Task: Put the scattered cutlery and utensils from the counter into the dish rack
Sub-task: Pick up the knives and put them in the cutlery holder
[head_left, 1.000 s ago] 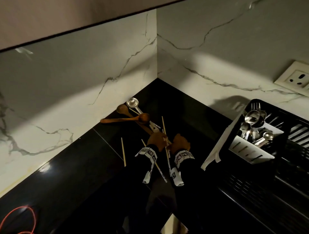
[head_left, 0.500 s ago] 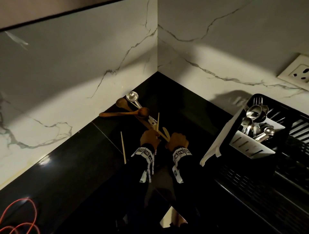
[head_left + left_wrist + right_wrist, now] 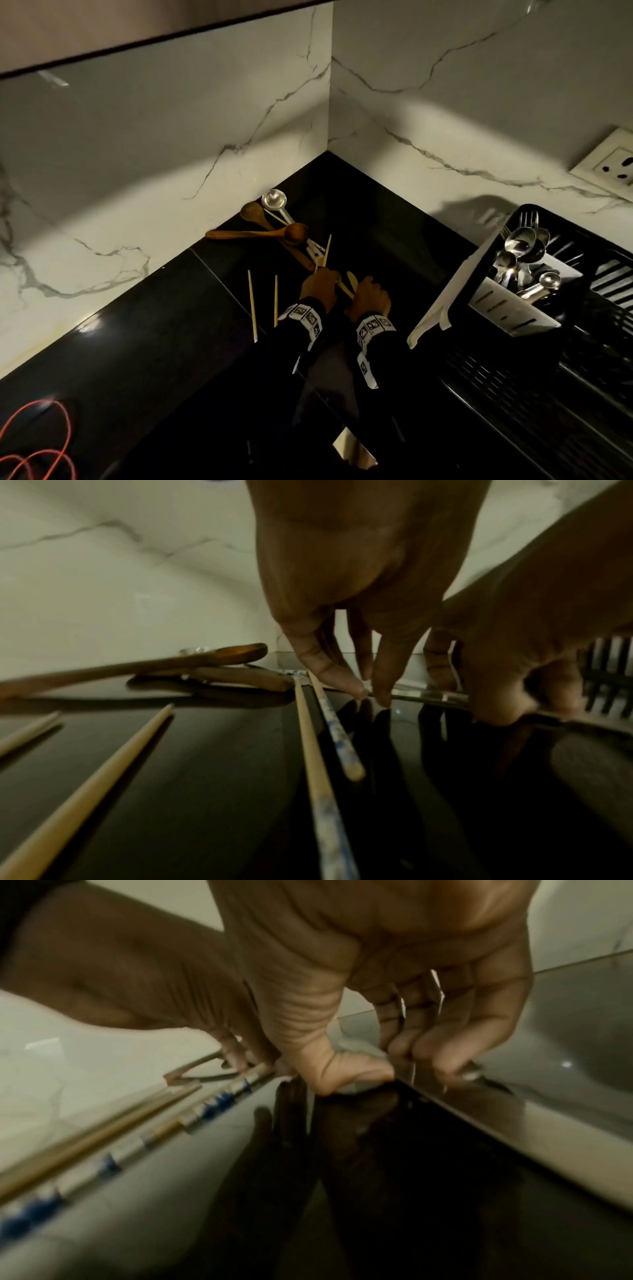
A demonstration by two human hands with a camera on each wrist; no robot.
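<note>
From the head camera, both hands meet low over the black counter point(image 3: 144, 359) near the marble corner: the left hand point(image 3: 317, 286) has its fingers curled around a pale chopstick point(image 3: 327, 251) whose tip slants up and away, and the right hand point(image 3: 370, 297) sits just beside it, fingers bent over a light wooden utensil point(image 3: 352, 281). Two plain chopsticks point(image 3: 252, 305) lie flat to the left, apart from the hands. Farther back, two wooden spoons point(image 3: 274, 233) and a steel ladle point(image 3: 274, 199) lie crossed against the wall. The dish rack point(image 3: 565, 274) stands to the right, its white cutlery holder point(image 3: 507, 305) already filled with metal spoons. The left wrist view shows the left fingertips point(image 3: 356, 688) drawn together, pinching something thin just above the counter; what it is stays blurred. Two chopsticks with blue markings point(image 3: 337, 737) run beside them. In the right wrist view, the right thumb point(image 3: 342, 1074) and bent fingers close around a small pale object, the left hand touching a blue-banded chopstick point(image 3: 219, 1099) alongside.
</note>
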